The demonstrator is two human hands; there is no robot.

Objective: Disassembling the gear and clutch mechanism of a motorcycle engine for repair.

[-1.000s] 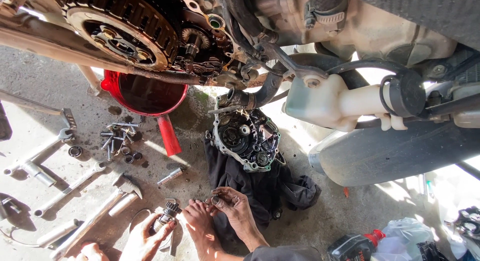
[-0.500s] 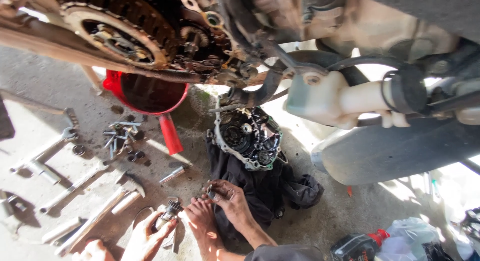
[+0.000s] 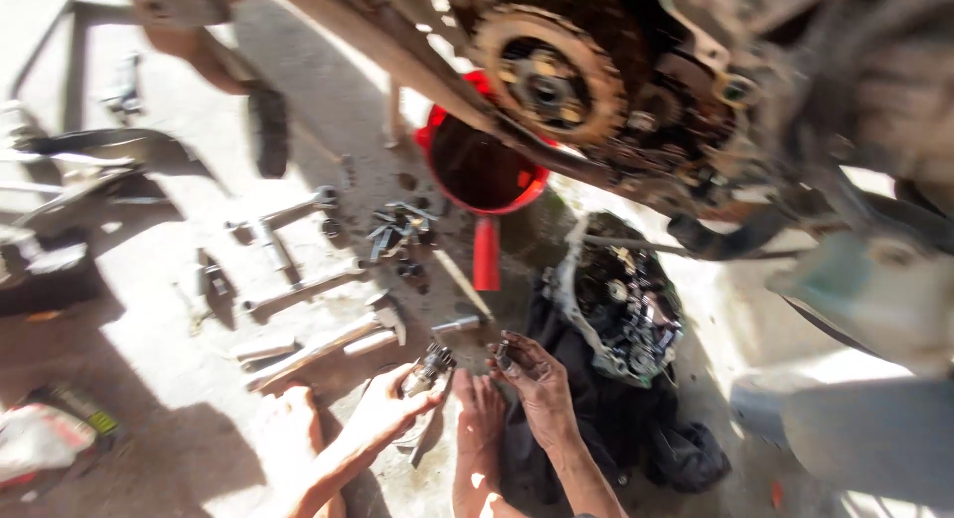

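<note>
On the near floor, the right hand (image 3: 537, 379) pinches a small dark part (image 3: 503, 354); the left hand (image 3: 482, 409) lies open beside it. Engine cover (image 3: 621, 299) already off, bolts (image 3: 397, 230) scattered, reassembly unstarted.

Motion blur is smearing the whole view, so the small metal part (image 3: 429, 367) pinched in one hand (image 3: 383, 411) is staying too soft to identify. A second hand (image 3: 535, 377) is covering whatever its fingertips are gripping. The loose bolts (image 3: 397, 232) are merging into 1 grey cluster. The engine (image 3: 596, 81) is running off the top edge, and the forearms are leaving the bottom edge.
</note>
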